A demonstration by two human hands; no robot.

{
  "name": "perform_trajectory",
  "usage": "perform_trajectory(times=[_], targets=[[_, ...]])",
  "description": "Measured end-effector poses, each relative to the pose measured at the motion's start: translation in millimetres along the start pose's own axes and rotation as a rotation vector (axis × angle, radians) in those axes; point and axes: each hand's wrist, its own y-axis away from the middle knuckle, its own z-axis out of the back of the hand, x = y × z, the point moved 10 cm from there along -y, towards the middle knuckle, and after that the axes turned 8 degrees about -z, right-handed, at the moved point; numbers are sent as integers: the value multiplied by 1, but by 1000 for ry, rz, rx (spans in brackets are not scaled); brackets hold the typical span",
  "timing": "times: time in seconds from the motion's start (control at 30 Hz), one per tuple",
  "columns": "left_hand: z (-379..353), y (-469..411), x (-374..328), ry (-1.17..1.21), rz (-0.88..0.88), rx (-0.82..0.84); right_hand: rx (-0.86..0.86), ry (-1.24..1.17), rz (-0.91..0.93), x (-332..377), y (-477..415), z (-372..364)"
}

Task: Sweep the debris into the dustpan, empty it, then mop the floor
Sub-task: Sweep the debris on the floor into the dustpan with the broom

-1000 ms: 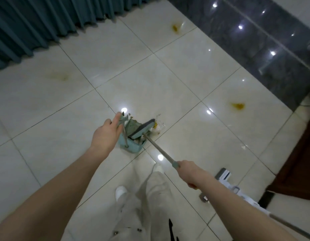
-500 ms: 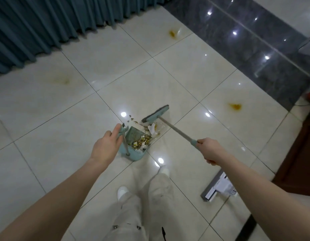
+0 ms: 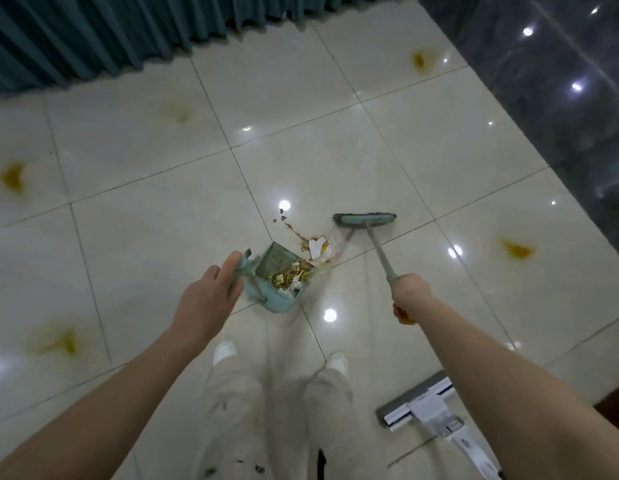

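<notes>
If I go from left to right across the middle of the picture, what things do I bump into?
Yellow-brown floor stain → left hand → teal plastic dustpan → bristled head of the teal broom → right hand → second yellow-brown stain.

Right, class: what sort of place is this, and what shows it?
Probably an indoor room, home or hall: glossy pale floor tiles, a floor-length teal curtain and a dark polished stone strip.

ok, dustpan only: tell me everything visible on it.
The dustpan is pale teal, plastic-looking, with a comb of teeth along its rear wall and a thin upright handle. It sits on the white tile floor, mouth facing away from the person toward loose debris at its lip. Paper scraps and yellowish bits lie inside. The left hand holds the handle's top.
</notes>
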Motion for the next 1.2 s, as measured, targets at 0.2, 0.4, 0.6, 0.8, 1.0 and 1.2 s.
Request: perform_trajectory(times=[0.2,0.4,0.6,0.8,1.0,1.2], targets=[[-17,11,-46,-18,12,14,99,99,27,-13,-4,-8],[-27,15,-60,5,89,-19,120,399,171,-23,36,-18],[-22,17,-56,20,79,-54,151,601,305,-65,73,-42],[-17,19,-65,40,37,-74,169,683,362,-104,95,-42],[-16,28,-50,-5,42,-70,55,662,410,-82,91,16],[0,31,-32,-62,36,-133,16,567,451,-37,91,26]])
